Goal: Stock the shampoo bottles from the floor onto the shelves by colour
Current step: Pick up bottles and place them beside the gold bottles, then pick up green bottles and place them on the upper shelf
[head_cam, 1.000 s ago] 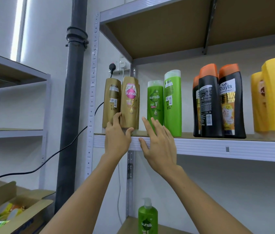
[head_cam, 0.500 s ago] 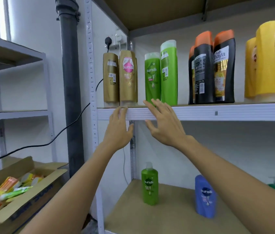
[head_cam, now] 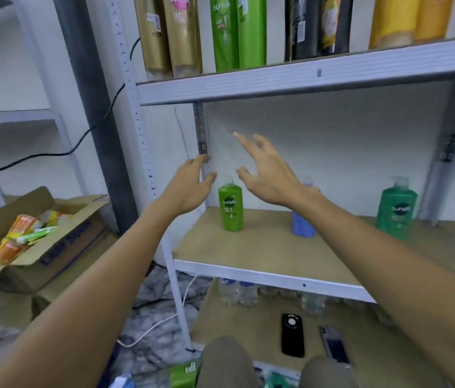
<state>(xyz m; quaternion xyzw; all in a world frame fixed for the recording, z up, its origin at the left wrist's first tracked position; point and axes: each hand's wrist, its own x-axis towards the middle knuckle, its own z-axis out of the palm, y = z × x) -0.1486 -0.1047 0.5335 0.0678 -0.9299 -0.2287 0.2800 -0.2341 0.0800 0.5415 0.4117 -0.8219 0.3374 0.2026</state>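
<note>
Both hands are empty with loose, spread fingers, the left hand [head_cam: 190, 183] and right hand [head_cam: 268, 175] in the air before the middle shelf [head_cam: 248, 247]; the next step is likely a reach down to the floor for a green bottle [head_cam: 183, 375], gripped round its body, then stood beside the green pair [head_cam: 236, 32] on the top shelf [head_cam: 304, 79]

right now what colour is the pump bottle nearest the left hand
Light green pump bottle, seen in the head view.
</note>
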